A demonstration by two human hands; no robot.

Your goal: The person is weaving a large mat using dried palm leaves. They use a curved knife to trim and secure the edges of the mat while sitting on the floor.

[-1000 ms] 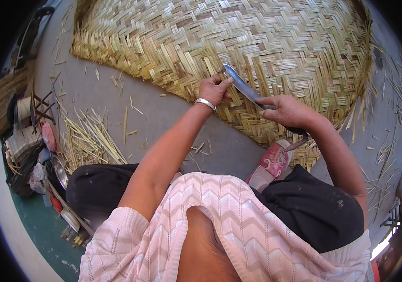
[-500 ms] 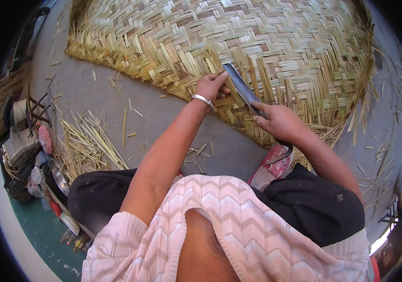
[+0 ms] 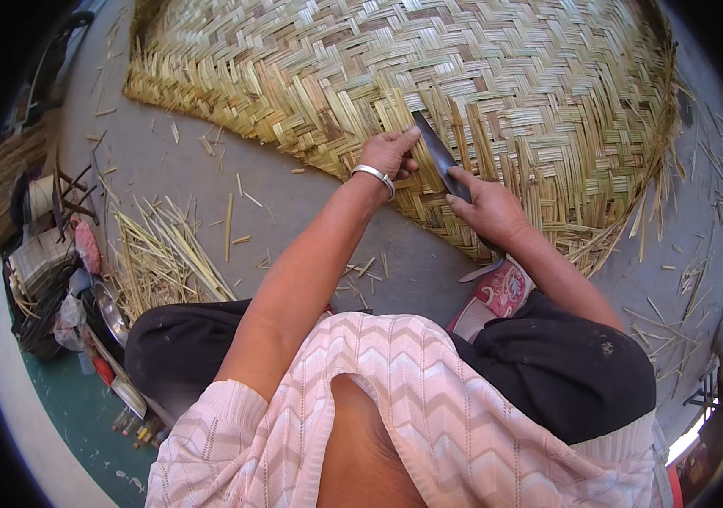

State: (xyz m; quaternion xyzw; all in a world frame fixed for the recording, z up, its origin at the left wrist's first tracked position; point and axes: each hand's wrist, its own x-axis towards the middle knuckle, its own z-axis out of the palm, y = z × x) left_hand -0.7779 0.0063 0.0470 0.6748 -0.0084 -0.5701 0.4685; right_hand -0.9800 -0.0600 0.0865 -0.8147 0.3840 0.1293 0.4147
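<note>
A large woven mat (image 3: pixel 497 93) of flat, split reed-like strips spreads across the floor in front of me. My left hand (image 3: pixel 390 156), a silver bangle at its wrist, is closed in a pinch on a pale strip (image 3: pixel 395 108) at the mat's near edge. My right hand (image 3: pixel 492 210) is wrapped round a long, narrow metal blade (image 3: pixel 435 148) with a dark, curved tail end below the hand. The blade slants up and left, its tip against the weave beside my left fingertips. Upright loose strip ends (image 3: pixel 481 140) stand just right of the blade.
A pile of loose strips (image 3: pixel 167 258) lies on the grey floor at left, with offcuts (image 3: pixel 683 313) scattered at right. Bags and a metal bowl (image 3: pixel 110 315) crowd the far left, near a small stool (image 3: pixel 71 196). My patterned pink shoe (image 3: pixel 497 296) rests at the mat's near edge.
My right hand has shifted slightly up and left with the blade, which has turned so its face looks darker and narrower. My left hand keeps its place by the strip.
</note>
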